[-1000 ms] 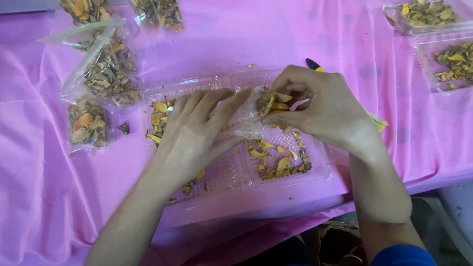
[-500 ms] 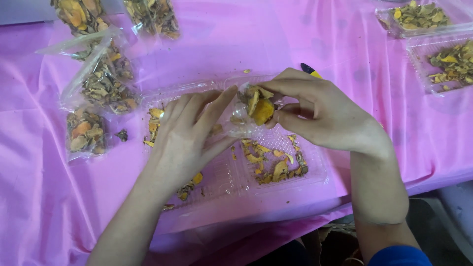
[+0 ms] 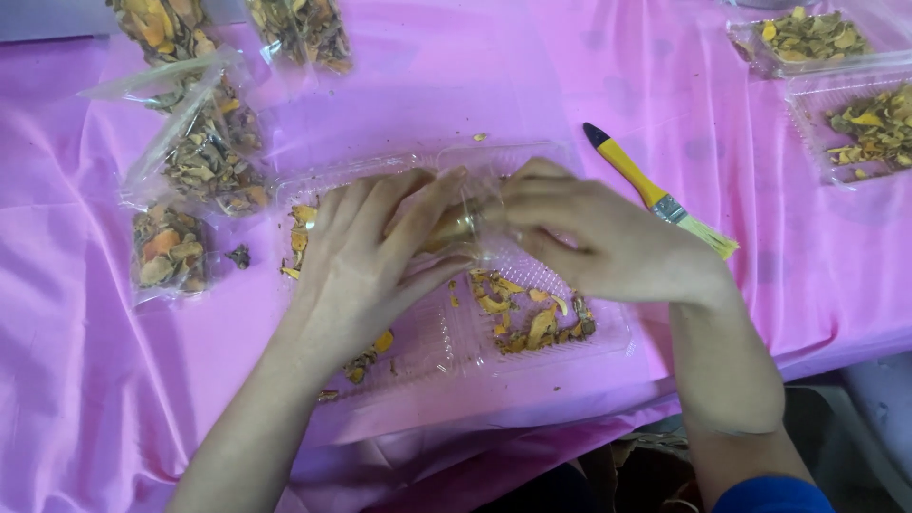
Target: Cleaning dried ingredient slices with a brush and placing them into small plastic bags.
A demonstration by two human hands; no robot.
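My left hand [image 3: 375,252] and my right hand [image 3: 598,237] meet over an open clear plastic clamshell tray [image 3: 608,347] on the pink tablecloth. Together they grip a small clear plastic bag [image 3: 454,226] of dried yellow-orange slices, mostly hidden between the fingers. Loose dried slices [image 3: 527,318] lie in the tray's right half under my right hand, and a few more sit in the left half by my left wrist.
Several filled clear bags of dried slices [image 3: 195,157] lie at the upper left. A yellow-handled brush [image 3: 651,190] lies right of my hands. Two clear trays with dried pieces [image 3: 836,66] stand at the upper right. The table's front edge runs below the tray.
Both hands have turned the small bag so its contents are now covered by my fingers. My right hand has shifted left off the brush, which now shows in full.
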